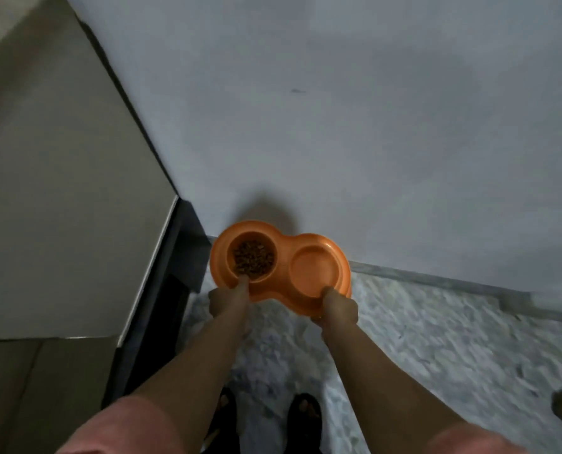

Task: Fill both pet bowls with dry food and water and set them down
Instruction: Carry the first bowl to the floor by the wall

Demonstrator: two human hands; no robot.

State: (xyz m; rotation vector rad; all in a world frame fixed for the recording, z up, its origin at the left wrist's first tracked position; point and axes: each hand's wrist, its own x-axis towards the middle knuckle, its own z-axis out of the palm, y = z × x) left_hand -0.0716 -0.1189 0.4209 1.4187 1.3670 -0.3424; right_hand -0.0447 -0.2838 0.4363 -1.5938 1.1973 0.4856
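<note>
So that the kibble stayed level, the left hand and right hand each clasped the orange double pet bowl's near rim.

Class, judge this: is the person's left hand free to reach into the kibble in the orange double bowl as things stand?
Probably not: the left hand grips the orange double bowl by its near rim, its thumb beside the kibble; letting go leaves only the right hand holding.

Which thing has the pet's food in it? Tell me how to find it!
Look where the pale wall meets the speckled floor. Two hands hold an orange double dish there, left hand and right hand on its near edge. The food is in the left bowl: brown kibble, while the right bowl looks plain orange.
</note>
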